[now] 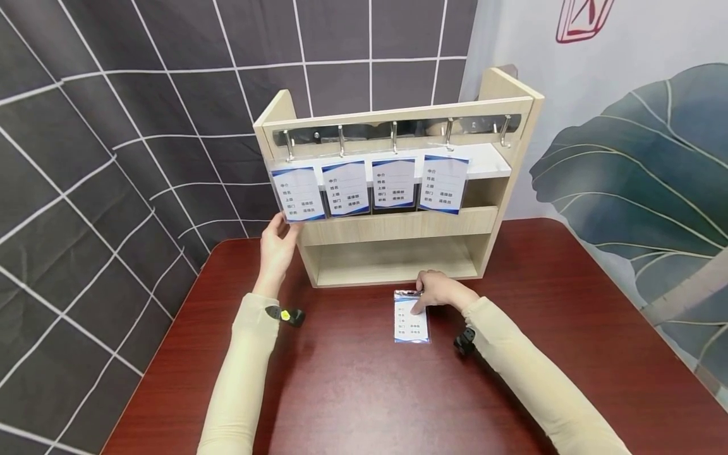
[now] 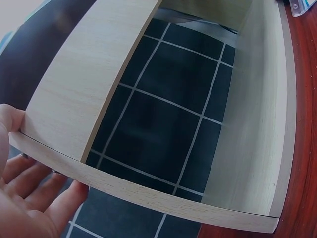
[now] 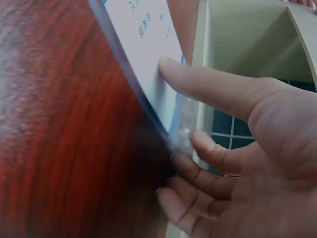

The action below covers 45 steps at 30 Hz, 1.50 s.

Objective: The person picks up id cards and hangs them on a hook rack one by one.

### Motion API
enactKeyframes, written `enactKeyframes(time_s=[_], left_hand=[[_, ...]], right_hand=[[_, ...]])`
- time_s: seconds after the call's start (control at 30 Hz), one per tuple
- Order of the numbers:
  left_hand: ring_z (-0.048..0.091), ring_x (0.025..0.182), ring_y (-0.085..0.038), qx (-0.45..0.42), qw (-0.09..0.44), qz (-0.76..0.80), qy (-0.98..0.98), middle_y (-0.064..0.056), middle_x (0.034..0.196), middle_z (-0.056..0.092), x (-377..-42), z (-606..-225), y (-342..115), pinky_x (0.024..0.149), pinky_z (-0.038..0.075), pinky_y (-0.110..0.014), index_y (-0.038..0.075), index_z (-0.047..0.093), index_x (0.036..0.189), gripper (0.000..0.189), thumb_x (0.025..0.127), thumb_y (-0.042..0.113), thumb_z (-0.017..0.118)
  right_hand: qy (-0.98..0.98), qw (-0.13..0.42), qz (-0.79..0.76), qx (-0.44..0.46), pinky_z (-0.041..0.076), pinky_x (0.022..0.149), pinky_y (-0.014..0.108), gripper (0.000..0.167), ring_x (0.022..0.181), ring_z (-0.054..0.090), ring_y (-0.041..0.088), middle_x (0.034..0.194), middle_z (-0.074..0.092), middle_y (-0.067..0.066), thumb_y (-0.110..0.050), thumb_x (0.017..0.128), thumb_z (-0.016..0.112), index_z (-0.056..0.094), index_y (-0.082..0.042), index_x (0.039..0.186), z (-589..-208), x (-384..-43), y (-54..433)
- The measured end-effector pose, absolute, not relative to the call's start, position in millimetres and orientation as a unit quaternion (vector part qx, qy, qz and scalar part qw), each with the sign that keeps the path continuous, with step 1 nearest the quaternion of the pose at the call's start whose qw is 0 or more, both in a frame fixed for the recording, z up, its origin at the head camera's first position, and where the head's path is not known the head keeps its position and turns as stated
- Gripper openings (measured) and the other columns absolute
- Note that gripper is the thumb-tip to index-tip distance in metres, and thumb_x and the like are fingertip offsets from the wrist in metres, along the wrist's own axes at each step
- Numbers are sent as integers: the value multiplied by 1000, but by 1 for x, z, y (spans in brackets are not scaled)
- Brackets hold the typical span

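Observation:
My left hand (image 1: 277, 249) holds the left side board of a pale wooden rack (image 1: 398, 227). In the left wrist view, the thumb is on the front board and the fingers are on the outer side. My right hand (image 1: 443, 291) pinches an ID badge (image 1: 406, 325) near its clear top end, thumb on the card's face. The right wrist view shows this badge (image 3: 148, 54) tilted, with fingers curled by the top edge; its back is hidden. Several similar badges, among them the leftmost badge (image 1: 298, 194) and the rightmost badge (image 1: 445, 183), hang across the rack's front.
A metal strip with several hooks runs along the rack's top; the rightmost hook (image 1: 505, 131) bears no badge. The rack stands at the back of a red-brown table (image 1: 352, 392). Dark cloth with white grid lines (image 1: 188, 126) covers the left and back walls.

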<state>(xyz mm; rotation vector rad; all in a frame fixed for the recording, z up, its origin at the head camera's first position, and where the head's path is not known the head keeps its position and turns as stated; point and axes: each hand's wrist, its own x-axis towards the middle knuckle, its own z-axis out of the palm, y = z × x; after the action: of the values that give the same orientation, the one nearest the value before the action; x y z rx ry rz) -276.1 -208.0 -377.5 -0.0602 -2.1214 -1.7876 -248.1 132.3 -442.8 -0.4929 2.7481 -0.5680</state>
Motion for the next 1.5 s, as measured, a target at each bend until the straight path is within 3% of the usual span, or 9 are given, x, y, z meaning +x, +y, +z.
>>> enactKeyframes(time_s=[0.2,0.53,1.0,1.5], left_hand=[[54,131,-25,-19,180,-636,-750,-18,140,59,-275,-376,-208,112,45,-38,1,57,138,42,99,15,64],[56,130,-26,-20,187,-635,-750,-19,138,60,-274,-375,-208,110,46,-39,0,58,137,41,98,13,64],[55,130,-25,-22,181,-635,-751,-18,140,59,-274,-374,-206,110,46,-39,1,57,139,42,99,14,64],[56,130,-26,-21,188,-626,-756,-17,138,61,-273,-377,-207,110,46,-41,2,59,136,42,99,19,65]], right_hand=[[940,132,-265,-171,45,70,28,38,73,52,17,78,56,1,-15,71,87,55,-5,89,-449,-249,138],[928,131,-298,-184,46,71,28,40,77,53,17,82,58,5,-10,70,86,62,1,100,-451,-247,142],[914,135,-331,-192,49,76,30,26,82,56,17,88,64,6,-6,80,75,69,6,103,-458,-248,151],[875,145,-421,-190,45,62,23,23,71,51,13,84,62,8,2,85,64,67,11,106,-462,-242,170]])
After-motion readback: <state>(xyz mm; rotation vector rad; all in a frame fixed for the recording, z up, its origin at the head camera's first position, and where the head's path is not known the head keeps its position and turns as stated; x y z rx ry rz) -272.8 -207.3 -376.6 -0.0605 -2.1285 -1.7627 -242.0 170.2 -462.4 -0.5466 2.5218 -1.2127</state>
